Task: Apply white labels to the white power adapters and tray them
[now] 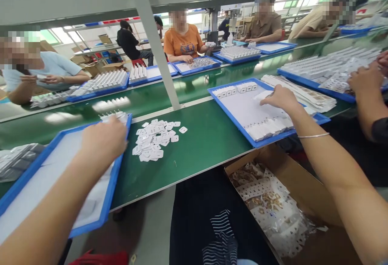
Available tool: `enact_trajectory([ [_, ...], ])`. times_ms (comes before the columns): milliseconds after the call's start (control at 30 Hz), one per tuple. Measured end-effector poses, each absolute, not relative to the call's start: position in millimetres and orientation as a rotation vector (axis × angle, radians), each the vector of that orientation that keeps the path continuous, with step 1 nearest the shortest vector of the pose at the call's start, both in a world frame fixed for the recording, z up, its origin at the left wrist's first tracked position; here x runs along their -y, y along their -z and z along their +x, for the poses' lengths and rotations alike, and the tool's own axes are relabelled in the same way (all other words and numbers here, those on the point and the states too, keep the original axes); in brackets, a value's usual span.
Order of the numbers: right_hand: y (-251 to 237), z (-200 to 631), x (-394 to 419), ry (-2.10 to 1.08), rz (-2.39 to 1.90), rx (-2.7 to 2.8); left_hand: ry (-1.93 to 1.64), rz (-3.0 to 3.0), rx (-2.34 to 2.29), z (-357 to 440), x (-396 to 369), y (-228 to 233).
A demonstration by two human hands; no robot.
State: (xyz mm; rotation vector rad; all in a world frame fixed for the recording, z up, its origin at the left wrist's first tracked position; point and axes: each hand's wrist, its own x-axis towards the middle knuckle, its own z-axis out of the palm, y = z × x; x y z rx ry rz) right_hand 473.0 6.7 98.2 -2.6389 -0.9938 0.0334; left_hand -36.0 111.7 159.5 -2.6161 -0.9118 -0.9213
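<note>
My left hand (104,135) is curled over the far end of a blue-rimmed tray (112,192), blurred by motion. Right at its fingers stand white plastic parts with thin metal pins (117,116); whatever lies inside the grip is hidden. Over a second blue tray (235,121), my right hand (283,99) pinches a blurred white plastic part (263,95) between thumb and fingers. White housings with dark slots (226,92) line that tray's far edge, and a row of white pinned parts (269,127) lies along its near edge. Between the trays lies a pile of small white plates (151,139).
An open cardboard box (303,180) with scrap sheets and plastic stands below the green bench (194,131). A slanted metal post (154,43) rises behind the pile. Stacked printed sheets (303,93) lie right of the tray. A co-worker's hand (366,77) is at far right; several people sit opposite.
</note>
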Motion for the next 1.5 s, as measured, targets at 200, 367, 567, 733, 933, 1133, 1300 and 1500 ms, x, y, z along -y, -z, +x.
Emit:
enact_trajectory([
  [200,-116.8,299.0,-44.7,-0.287,-2.109,1.605,0.588,-2.745,0.734,53.6,-100.0,-113.8],
  [367,-98.4,223.8,-73.9,-0.756,-1.783,1.641,0.985,-3.021,0.886,73.6,-129.7,-54.1],
  [567,-72.6,238.8,-115.3,-1.227,-1.211,1.435,1.626,-3.203,1.170,46.3,-157.1,-49.6],
  [733,-58.8,234.9,-113.4,-1.272,-1.056,1.229,1.862,-3.512,1.349,40.3,-150.0,-58.5],
  [933,-53.3,231.7,-104.9,-1.105,-1.024,1.215,1.801,-3.576,1.080,43.1,-136.0,-56.6],
  [1133,-64.4,235.1,-98.5,-0.943,-0.971,1.137,1.895,-3.320,0.991,44.1,-133.7,-58.4],
  [1300,-75.9,229.8,-81.4,-1.131,-0.900,1.206,1.909,-3.091,0.801,43.9,-135.9,-58.2],
  [1500,-73.7,221.1,-76.2,-1.150,-0.897,1.263,1.819,-3.108,0.743,42.4,-133.4,-61.6],
])
